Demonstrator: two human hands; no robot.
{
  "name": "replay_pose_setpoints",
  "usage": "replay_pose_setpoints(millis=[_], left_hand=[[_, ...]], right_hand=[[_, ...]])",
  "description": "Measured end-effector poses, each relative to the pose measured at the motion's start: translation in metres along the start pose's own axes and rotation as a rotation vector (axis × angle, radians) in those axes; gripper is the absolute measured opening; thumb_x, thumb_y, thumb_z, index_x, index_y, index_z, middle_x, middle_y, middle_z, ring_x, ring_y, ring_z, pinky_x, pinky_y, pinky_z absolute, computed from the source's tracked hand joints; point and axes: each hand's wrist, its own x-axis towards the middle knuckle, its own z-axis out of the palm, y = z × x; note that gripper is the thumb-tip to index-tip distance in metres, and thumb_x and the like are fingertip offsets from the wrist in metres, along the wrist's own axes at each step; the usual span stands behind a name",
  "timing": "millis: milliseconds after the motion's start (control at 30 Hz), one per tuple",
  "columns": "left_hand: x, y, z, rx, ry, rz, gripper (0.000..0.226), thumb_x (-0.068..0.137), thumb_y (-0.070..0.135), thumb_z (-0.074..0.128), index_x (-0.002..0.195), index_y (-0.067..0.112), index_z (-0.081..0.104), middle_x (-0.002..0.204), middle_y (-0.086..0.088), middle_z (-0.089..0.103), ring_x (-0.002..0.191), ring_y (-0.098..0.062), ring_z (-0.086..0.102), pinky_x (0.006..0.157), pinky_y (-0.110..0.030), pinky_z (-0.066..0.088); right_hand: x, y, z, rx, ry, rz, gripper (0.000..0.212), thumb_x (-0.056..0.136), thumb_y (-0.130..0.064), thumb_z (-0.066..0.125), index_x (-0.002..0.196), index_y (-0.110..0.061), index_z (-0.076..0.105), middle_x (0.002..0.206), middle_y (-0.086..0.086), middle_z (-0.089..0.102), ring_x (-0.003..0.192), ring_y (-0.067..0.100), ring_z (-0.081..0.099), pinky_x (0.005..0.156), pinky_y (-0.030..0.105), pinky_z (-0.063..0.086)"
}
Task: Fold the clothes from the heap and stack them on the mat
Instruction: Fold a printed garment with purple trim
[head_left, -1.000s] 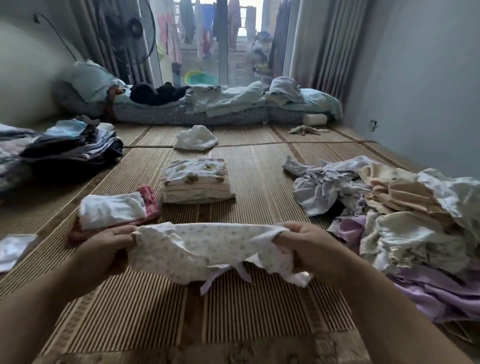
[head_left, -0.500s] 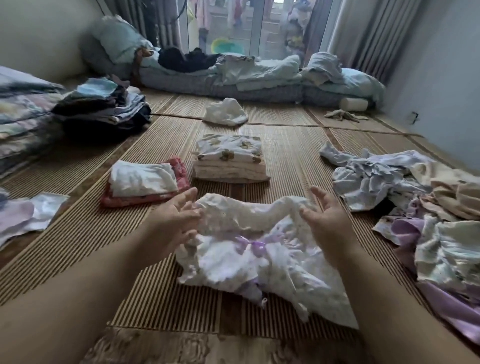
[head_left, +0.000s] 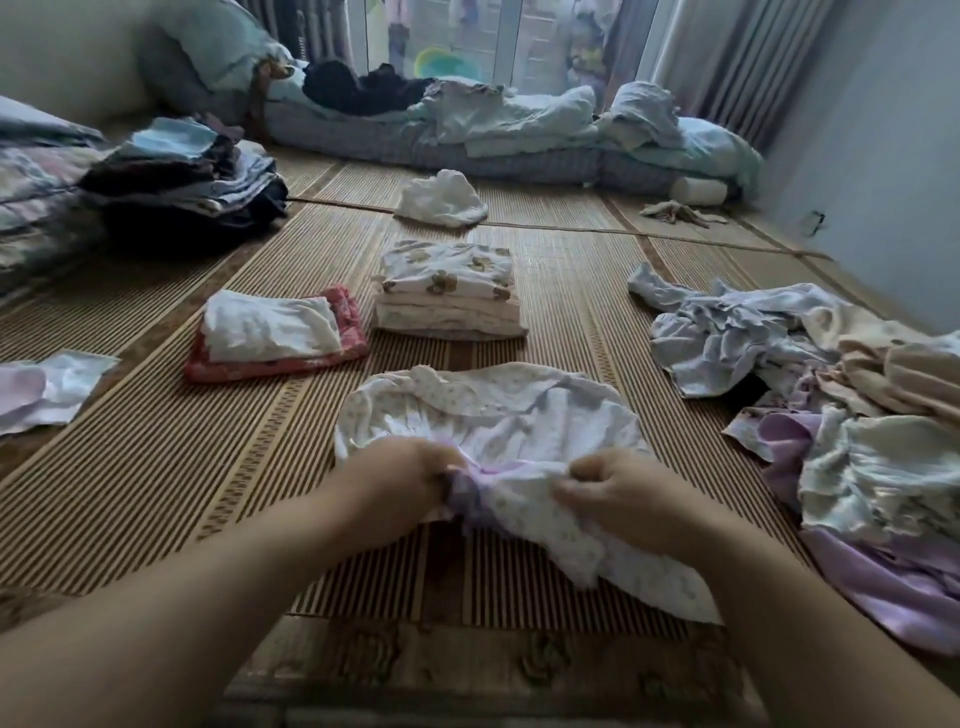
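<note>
A white dotted garment (head_left: 498, 421) with a lilac bow lies spread on the woven mat (head_left: 156, 467) in front of me. My left hand (head_left: 400, 478) grips its near edge by the bow. My right hand (head_left: 618, 493) pinches the same edge a little to the right. The heap of unfolded clothes (head_left: 841, 405), pale blue, cream and lilac, lies at the right. Two folded stacks stand beyond the garment: a white-on-red one (head_left: 275, 332) at left and a flower-print one (head_left: 449, 291) in the middle.
A crumpled white cloth (head_left: 441, 200) lies further back. A dark pile of folded clothes (head_left: 187, 182) and bedding sit at the left. A low mattress (head_left: 467, 145) with blankets runs along the window. A pale cloth (head_left: 47, 384) lies at the left edge.
The garment went from held up in the air to lying on the mat. Both hands moved from its far edge back to its near edge and took hold there.
</note>
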Motion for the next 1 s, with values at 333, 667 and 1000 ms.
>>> replay_pose_setpoints(millis=[333, 667, 1000], left_hand=[[-0.002, -0.016, -0.041, -0.506, 0.205, -0.219, 0.023, 0.095, 0.014, 0.054, 0.079, 0.018, 0.071, 0.064, 0.001, 0.068, 0.059, -0.009, 0.061, 0.053, -0.016, 0.046], [-0.015, 0.025, 0.031, 0.213, -0.130, 0.261, 0.047, 0.074, 0.062, 0.058, 0.114, 0.036, 0.063, 0.105, 0.016, 0.063, 0.086, 0.005, 0.054, 0.077, -0.017, 0.049], [-0.017, 0.028, 0.063, 0.297, -0.016, 0.124, 0.013, 0.089, 0.029, 0.050, 0.087, 0.027, 0.063, 0.095, 0.007, 0.066, 0.094, -0.017, 0.060, 0.081, -0.033, 0.049]], right_hand=[[0.009, 0.032, -0.023, 0.195, 0.363, 0.149, 0.018, 0.095, -0.026, 0.054, 0.099, -0.017, 0.069, 0.102, 0.008, 0.069, 0.089, 0.022, 0.064, 0.082, 0.037, 0.050], [-0.009, 0.007, 0.009, -0.243, 0.000, 0.015, 0.045, 0.054, -0.061, 0.075, 0.085, -0.037, 0.054, 0.081, -0.016, 0.060, 0.074, 0.000, 0.060, 0.058, 0.013, 0.046], [0.006, 0.026, 0.020, -0.493, 0.193, -0.031, 0.016, 0.086, -0.032, 0.057, 0.097, -0.026, 0.066, 0.087, -0.004, 0.064, 0.085, 0.020, 0.061, 0.065, 0.026, 0.040]])
